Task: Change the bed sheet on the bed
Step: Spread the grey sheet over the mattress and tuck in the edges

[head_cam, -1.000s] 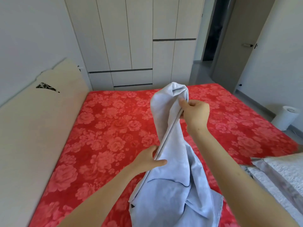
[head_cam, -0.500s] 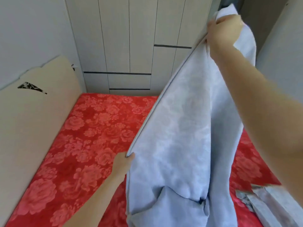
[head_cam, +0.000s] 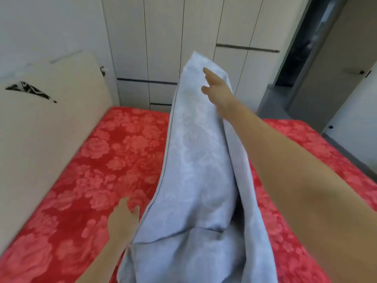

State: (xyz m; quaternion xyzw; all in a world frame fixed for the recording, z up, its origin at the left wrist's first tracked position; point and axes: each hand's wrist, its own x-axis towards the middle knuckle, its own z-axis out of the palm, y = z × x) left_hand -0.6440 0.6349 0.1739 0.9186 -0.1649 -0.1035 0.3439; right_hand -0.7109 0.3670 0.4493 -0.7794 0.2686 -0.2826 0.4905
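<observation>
We stand at the near side of the bed (head_cam: 114, 160), which runs away from us to the wardrobe (head_cam: 163, 48) behind its far end. The headboard (head_cam: 51, 123) stands along the bed's left side, against the wall. Right of the wardrobe is a doorway (head_cam: 302, 58), and right of that a door (head_cam: 336, 68). The sheet (head_cam: 195, 160) rises over the middle of the bed, its lower part bunched close before us. Our right hand (head_cam: 216, 88) is at the sheet's top, the forearm running down along its right side. Our left hand (head_cam: 122, 219) is low over the bed, just beside the sheet's left edge.
</observation>
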